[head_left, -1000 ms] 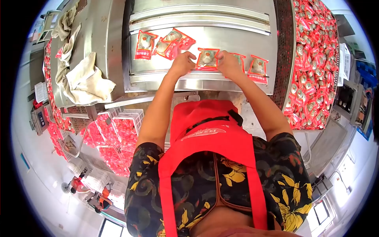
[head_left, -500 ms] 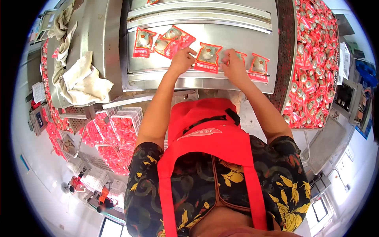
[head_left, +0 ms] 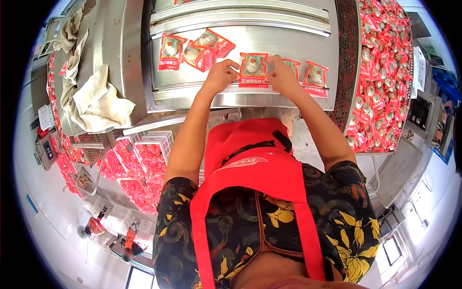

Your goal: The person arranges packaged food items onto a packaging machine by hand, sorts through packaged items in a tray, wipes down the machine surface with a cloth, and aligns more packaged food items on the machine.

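A red-edged clear packet (head_left: 253,66) with a pale egg-like item inside lies on the steel machine bed, its lower red edge across the front metal strip. My left hand (head_left: 222,76) has its thumb and forefinger at the packet's left edge. At the right edge, my right hand (head_left: 284,77) has curled fingers and partly covers another packet (head_left: 292,67) behind it. One more packet (head_left: 315,76) lies on the strip farther right. To the left are several loose packets, including an upright one (head_left: 171,50) and an overlapping group (head_left: 207,38).
A metal bar (head_left: 240,23) crosses the bed behind the packets. A large heap of similar packets (head_left: 378,82) fills a perforated tray at right. Crumpled cloths (head_left: 103,101) lie on the steel surface at left. White crates (head_left: 156,144) of red packets stand below left.
The packet between my hands has turned from a slight tilt to straight, its lower edge now along the front strip. My right hand has moved slightly left, closer to it.
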`<state>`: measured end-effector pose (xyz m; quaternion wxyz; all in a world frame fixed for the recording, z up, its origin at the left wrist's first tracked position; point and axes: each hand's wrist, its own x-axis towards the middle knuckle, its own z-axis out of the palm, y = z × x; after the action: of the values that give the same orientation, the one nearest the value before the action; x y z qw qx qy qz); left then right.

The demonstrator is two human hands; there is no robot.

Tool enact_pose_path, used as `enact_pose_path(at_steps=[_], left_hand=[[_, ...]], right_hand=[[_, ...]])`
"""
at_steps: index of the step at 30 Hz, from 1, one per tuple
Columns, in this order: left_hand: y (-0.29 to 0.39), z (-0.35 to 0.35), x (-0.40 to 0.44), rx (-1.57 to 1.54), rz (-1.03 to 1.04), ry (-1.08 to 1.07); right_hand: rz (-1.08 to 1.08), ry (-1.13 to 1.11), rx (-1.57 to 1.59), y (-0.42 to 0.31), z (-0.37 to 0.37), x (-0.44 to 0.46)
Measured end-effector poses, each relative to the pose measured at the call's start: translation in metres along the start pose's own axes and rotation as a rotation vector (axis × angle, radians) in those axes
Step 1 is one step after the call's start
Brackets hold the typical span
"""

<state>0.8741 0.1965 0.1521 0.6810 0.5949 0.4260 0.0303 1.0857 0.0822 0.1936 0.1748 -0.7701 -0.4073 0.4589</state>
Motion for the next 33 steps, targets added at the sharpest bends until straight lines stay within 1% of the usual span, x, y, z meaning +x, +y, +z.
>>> enact_pose_path(at_steps=[2, 3, 5, 6, 8, 10, 12, 13, 14, 15, 16, 17, 18, 20, 22, 24, 25, 26, 28, 29, 30, 32, 33], left_hand=[[0.001, 0.002, 0.001, 0.098, -0.002, 0.011], [0.000, 0.004, 0.000, 0.098, -0.003, 0.010], [0.001, 0.007, 0.000, 0.128, 0.028, 0.088], [0.002, 0.007, -0.001, 0.131, 0.029, 0.099], [0.004, 0.007, -0.005, 0.202, 0.019, 0.089], [-0.004, 0.013, -0.012, -0.039, 0.033, 0.154], [0.008, 0.013, -0.034, -0.136, 0.020, 0.212], [0.011, 0.007, -0.041, -0.171, -0.079, 0.172], [0.006, 0.003, -0.040, -0.173, -0.075, 0.179], [-0.001, 0.001, -0.040, -0.248, -0.006, 0.259], [-0.007, -0.003, -0.038, -0.322, 0.064, 0.337], [0.000, -0.013, -0.040, -0.334, 0.042, 0.318], [0.002, -0.022, -0.041, -0.335, 0.049, 0.321], [0.002, -0.036, -0.042, -0.279, 0.087, 0.512], [-0.009, -0.053, -0.040, -0.226, 0.118, 0.551], [-0.017, -0.064, -0.038, -0.100, 0.094, 0.749], [-0.027, -0.066, -0.036, -0.149, 0.107, 0.804], [-0.026, -0.071, -0.036, -0.148, 0.109, 0.805], [-0.026, -0.078, -0.035, -0.428, -0.058, 0.476], [-0.015, -0.072, -0.036, -0.433, -0.075, 0.468], [-0.011, -0.071, -0.034, -0.430, -0.070, 0.425], [-0.004, -0.072, -0.026, -0.434, -0.137, 0.396], [-0.007, -0.074, -0.023, -0.443, -0.140, 0.392]], right_hand=[[-0.179, 0.135, -0.071, 0.003, 0.000, -0.009], [-0.177, 0.135, -0.071, 0.004, 0.003, -0.017], [-0.689, 0.280, -0.405, 0.007, 0.012, -0.028], [-0.700, 0.279, -0.402, 0.008, 0.016, -0.029], [-0.622, 0.164, -0.452, 0.013, 0.024, -0.031], [-0.640, 0.182, -0.466, 0.018, 0.024, -0.030], [-0.651, 0.205, -0.478, 0.015, 0.020, -0.036], [-0.565, 0.096, -0.499, 0.010, 0.015, -0.042], [-0.475, -0.015, -0.521, 0.002, 0.011, -0.046], [-0.481, -0.017, -0.525, -0.010, 0.005, -0.047], [-0.427, -0.033, -0.382, -0.024, 0.000, -0.048], [-0.371, -0.048, -0.241, -0.036, -0.002, -0.048], [-0.377, -0.045, -0.244, -0.045, -0.001, -0.039], [-0.322, 0.174, -0.063, -0.064, 0.001, -0.005], [-0.475, 0.276, 0.081, -0.059, 0.017, 0.046], [-0.469, 0.276, 0.087, -0.061, 0.037, 0.091], [-0.459, 0.276, 0.092, -0.065, 0.044, 0.107], [-0.461, 0.277, 0.092, -0.076, 0.045, 0.115], [-0.057, -0.127, 0.315, -0.092, 0.047, 0.126], [-0.049, -0.149, 0.390, -0.092, 0.050, 0.127], [-0.045, -0.153, 0.381, -0.091, 0.050, 0.127], [0.187, -0.405, 0.356, -0.087, 0.048, 0.122], [0.217, -0.406, 0.368, -0.086, 0.051, 0.116]])
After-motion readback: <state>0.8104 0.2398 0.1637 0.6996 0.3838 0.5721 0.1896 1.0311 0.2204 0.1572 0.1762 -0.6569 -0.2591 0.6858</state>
